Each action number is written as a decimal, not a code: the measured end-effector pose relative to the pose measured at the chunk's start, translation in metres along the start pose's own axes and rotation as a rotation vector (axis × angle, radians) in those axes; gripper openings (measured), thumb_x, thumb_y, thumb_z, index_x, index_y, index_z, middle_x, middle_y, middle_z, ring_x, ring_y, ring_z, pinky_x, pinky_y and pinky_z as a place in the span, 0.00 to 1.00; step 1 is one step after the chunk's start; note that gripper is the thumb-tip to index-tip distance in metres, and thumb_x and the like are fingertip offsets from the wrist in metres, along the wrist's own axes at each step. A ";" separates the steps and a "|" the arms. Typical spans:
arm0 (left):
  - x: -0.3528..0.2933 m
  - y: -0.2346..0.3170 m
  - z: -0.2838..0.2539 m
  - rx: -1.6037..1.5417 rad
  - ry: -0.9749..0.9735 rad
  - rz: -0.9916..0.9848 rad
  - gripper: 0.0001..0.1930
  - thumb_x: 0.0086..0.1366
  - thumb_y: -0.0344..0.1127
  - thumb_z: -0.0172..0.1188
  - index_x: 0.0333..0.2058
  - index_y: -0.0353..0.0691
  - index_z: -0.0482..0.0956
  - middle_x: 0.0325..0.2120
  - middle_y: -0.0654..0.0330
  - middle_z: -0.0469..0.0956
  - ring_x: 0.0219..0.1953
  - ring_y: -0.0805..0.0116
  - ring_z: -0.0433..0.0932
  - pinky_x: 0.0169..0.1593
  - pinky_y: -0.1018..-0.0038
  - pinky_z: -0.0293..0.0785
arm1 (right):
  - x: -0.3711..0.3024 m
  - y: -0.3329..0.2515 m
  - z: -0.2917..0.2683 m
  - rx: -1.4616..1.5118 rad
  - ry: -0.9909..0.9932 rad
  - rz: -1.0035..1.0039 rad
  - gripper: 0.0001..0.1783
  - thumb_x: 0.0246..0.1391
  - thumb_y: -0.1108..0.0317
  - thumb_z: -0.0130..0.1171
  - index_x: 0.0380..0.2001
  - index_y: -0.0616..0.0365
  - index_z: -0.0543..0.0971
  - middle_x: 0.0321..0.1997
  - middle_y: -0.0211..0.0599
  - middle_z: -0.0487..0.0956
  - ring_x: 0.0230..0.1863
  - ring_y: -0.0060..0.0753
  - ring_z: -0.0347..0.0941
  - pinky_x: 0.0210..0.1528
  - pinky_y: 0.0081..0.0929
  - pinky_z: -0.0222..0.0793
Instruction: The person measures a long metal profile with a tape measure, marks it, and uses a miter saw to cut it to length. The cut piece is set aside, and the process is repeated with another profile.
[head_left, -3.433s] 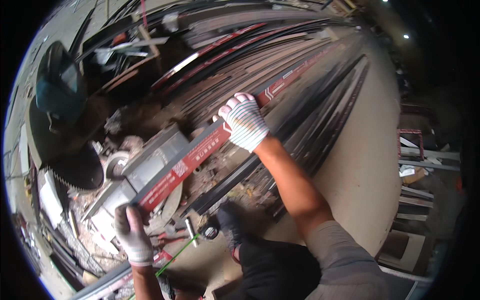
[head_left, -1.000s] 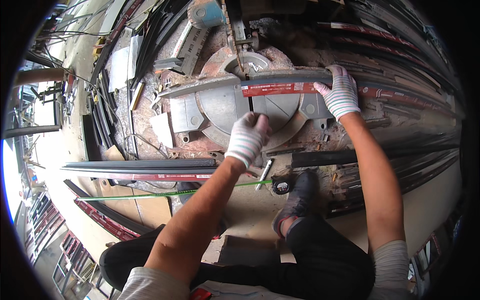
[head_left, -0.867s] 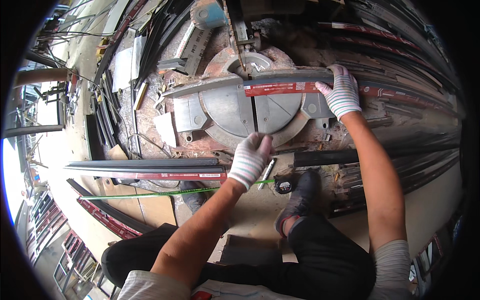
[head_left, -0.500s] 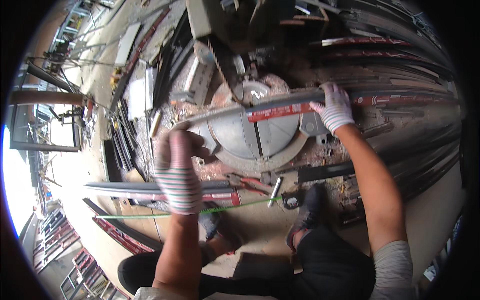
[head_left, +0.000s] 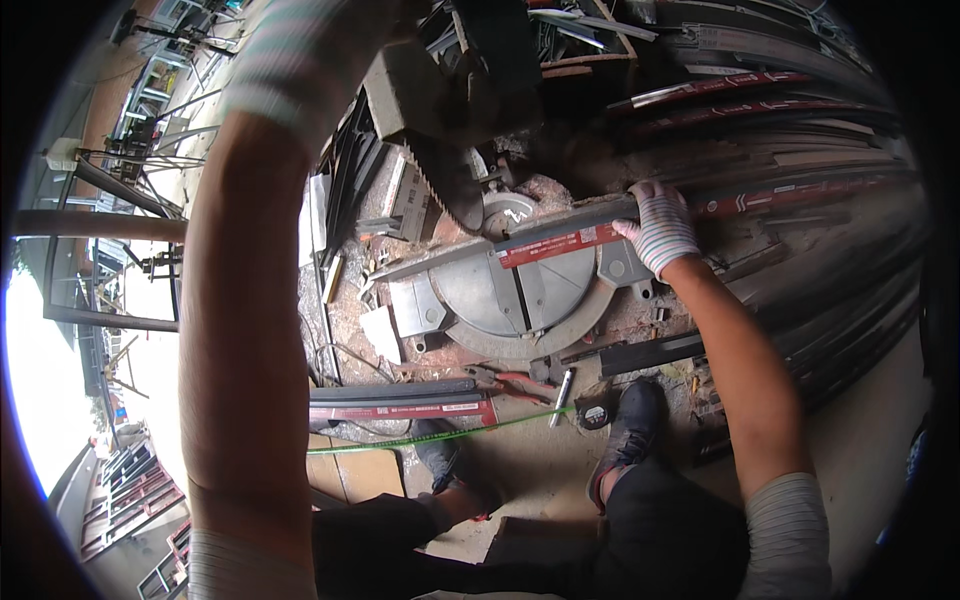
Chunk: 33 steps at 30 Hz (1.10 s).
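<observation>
My right hand, in a striped knitted glove, is closed round a long metal profile with red printed film. The profile lies along the fence of a mitre saw, its cut end near the slot in the round grey saw table. Above and behind that end stands the toothed saw blade, partly in shadow. My left hand, gloved and smeared by motion, is raised high at the top left, beside the saw's head. Its fingers are hidden.
In front of the saw lie red-handled pliers, a white marker-like stick, a tape measure with green tape drawn out leftward, and another red-filmed profile. Stacked profiles fill the right side. My shoes stand close by.
My left hand has left the fence's left end and swung up and forward to the saw's head. My right hand stays on the profile. The view has shifted slightly.
</observation>
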<state>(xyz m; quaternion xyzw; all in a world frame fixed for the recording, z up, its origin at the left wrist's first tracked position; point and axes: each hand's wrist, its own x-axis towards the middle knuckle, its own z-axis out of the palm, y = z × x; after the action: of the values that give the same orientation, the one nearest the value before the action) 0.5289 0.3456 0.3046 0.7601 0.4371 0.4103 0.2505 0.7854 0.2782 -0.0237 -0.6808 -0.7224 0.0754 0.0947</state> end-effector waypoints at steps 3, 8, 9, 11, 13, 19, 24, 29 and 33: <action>0.012 0.002 0.037 -0.065 -0.006 -0.130 0.19 0.75 0.43 0.54 0.54 0.34 0.78 0.42 0.53 0.82 0.42 0.65 0.84 0.47 0.69 0.82 | -0.003 0.012 0.003 -0.018 0.008 -0.002 0.36 0.51 0.48 0.70 0.57 0.56 0.73 0.60 0.46 0.74 0.64 0.51 0.67 0.70 0.48 0.59; 0.011 0.016 0.046 -0.035 0.060 -0.249 0.18 0.75 0.43 0.55 0.53 0.34 0.78 0.41 0.54 0.82 0.41 0.66 0.83 0.46 0.69 0.81 | 0.001 -0.009 0.004 0.034 0.019 -0.033 0.35 0.52 0.49 0.70 0.58 0.57 0.73 0.60 0.47 0.73 0.64 0.51 0.67 0.70 0.48 0.59; 0.011 0.016 0.049 -0.037 0.071 -0.258 0.18 0.75 0.43 0.55 0.53 0.34 0.78 0.41 0.54 0.82 0.40 0.66 0.83 0.45 0.69 0.81 | 0.001 -0.008 0.003 0.035 0.022 -0.032 0.35 0.52 0.49 0.70 0.58 0.57 0.73 0.60 0.47 0.73 0.64 0.52 0.68 0.70 0.48 0.59; 0.010 0.017 0.052 -0.037 0.089 -0.277 0.18 0.74 0.43 0.55 0.52 0.34 0.78 0.40 0.54 0.82 0.40 0.66 0.82 0.45 0.69 0.81 | 0.001 -0.008 0.007 0.033 0.015 -0.029 0.35 0.52 0.49 0.69 0.58 0.57 0.73 0.61 0.47 0.73 0.63 0.52 0.68 0.69 0.48 0.59; 0.011 0.020 0.055 -0.046 0.105 -0.284 0.18 0.74 0.43 0.55 0.52 0.34 0.78 0.39 0.55 0.82 0.39 0.66 0.82 0.44 0.69 0.80 | 0.001 -0.006 0.005 0.025 0.015 -0.019 0.35 0.52 0.50 0.69 0.58 0.56 0.73 0.61 0.47 0.73 0.63 0.53 0.68 0.69 0.48 0.60; 0.007 0.022 0.057 -0.059 0.137 -0.307 0.17 0.73 0.43 0.56 0.50 0.34 0.78 0.37 0.55 0.81 0.37 0.66 0.81 0.43 0.69 0.80 | 0.001 -0.007 0.008 0.027 0.034 -0.011 0.35 0.50 0.51 0.71 0.58 0.55 0.74 0.61 0.46 0.74 0.63 0.53 0.68 0.68 0.47 0.62; 0.006 0.025 0.059 -0.071 0.155 -0.322 0.17 0.73 0.43 0.56 0.49 0.35 0.78 0.36 0.56 0.81 0.36 0.67 0.80 0.41 0.70 0.79 | 0.002 -0.006 0.008 0.018 0.031 -0.021 0.34 0.50 0.52 0.71 0.57 0.55 0.74 0.61 0.46 0.74 0.62 0.53 0.68 0.68 0.47 0.62; 0.004 0.027 0.060 -0.083 0.168 -0.327 0.16 0.72 0.43 0.57 0.47 0.35 0.78 0.34 0.57 0.81 0.34 0.67 0.80 0.40 0.70 0.78 | 0.003 -0.006 0.007 0.025 0.028 -0.012 0.34 0.50 0.52 0.71 0.57 0.54 0.74 0.60 0.46 0.74 0.63 0.53 0.68 0.68 0.47 0.62; 0.003 0.029 0.061 -0.092 0.176 -0.332 0.16 0.72 0.43 0.57 0.46 0.35 0.78 0.33 0.57 0.80 0.33 0.68 0.79 0.39 0.70 0.78 | 0.002 -0.008 0.006 0.014 0.013 -0.002 0.34 0.50 0.52 0.71 0.57 0.54 0.74 0.60 0.46 0.74 0.63 0.52 0.68 0.68 0.47 0.62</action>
<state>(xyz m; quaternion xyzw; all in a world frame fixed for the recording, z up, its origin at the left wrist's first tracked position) 0.5944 0.3324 0.2939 0.6266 0.5576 0.4476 0.3101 0.7763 0.2800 -0.0271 -0.6800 -0.7218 0.0762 0.1041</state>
